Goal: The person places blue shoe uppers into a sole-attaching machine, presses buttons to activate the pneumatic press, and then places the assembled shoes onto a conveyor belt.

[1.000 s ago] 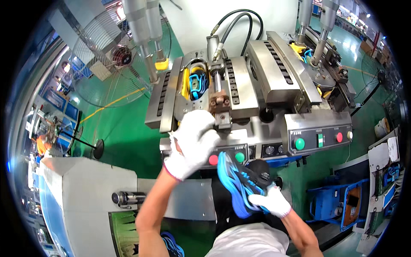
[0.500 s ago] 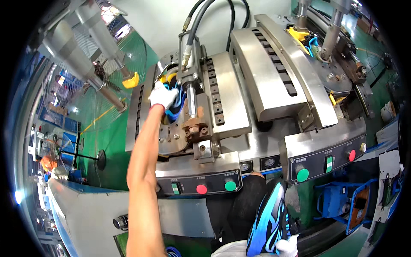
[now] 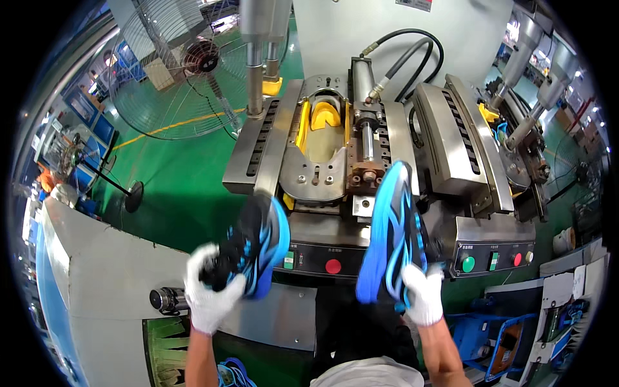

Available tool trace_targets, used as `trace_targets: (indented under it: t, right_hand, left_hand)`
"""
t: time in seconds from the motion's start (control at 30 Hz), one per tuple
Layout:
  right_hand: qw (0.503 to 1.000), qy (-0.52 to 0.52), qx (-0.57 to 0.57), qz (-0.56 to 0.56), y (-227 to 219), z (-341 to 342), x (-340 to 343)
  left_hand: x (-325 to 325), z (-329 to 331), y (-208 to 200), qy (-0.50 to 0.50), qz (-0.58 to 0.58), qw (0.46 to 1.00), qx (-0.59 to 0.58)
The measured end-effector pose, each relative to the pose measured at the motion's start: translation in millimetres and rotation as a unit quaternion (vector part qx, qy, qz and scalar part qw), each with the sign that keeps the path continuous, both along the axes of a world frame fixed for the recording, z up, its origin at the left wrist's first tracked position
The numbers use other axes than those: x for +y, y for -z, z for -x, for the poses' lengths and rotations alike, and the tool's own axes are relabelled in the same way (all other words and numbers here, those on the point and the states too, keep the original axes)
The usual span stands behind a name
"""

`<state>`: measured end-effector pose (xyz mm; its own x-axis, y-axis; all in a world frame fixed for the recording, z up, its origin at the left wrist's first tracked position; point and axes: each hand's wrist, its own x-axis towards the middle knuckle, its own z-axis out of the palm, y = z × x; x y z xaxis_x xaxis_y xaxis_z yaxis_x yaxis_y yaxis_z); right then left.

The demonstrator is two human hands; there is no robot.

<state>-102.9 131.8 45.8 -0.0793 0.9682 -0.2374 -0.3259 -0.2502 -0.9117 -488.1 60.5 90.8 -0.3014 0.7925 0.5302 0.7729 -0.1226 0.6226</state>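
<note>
In a white glove, my left hand (image 3: 216, 288) grips a black and blue sports shoe (image 3: 263, 235) by its ankle opening. My right hand (image 3: 425, 291), gloved as well, holds a second shoe (image 3: 393, 242) of the same colours, toe pointing away and blue sole edge facing left. Both shoes hang in the air before the front panel of a steel press. Beyond them lies the press's shoe-shaped bed (image 3: 320, 145), with yellow pads (image 3: 325, 115) inside and no shoe in it. Part of each hand's fingers is hidden behind its shoe.
A hydraulic cylinder (image 3: 368, 138) runs along the bed's right side. A red button (image 3: 333, 266) and a green switch sit on the panel. At right stands another press station (image 3: 445, 138). A caged fan (image 3: 187, 71) is at far left; a flask (image 3: 167, 299) lies near my left wrist.
My left hand has drawn back from the press bed, bringing out the shoe that was there. My right hand has raised its shoe from my lap. The view has shifted left.
</note>
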Motion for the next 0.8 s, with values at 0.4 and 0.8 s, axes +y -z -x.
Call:
trace_targets:
  t: [0.4,0.8]
  right_hand:
    - [0.928,-0.081,-0.359,-0.05,-34,226,349]
    - [0.719,-0.099,-0.674,-0.137,25,253,381]
  left_hand:
    - [-202,25,226,-0.115,0.275,0.947,-0.123]
    - [-193,34,242,-0.045,0.245,0.95,-0.19]
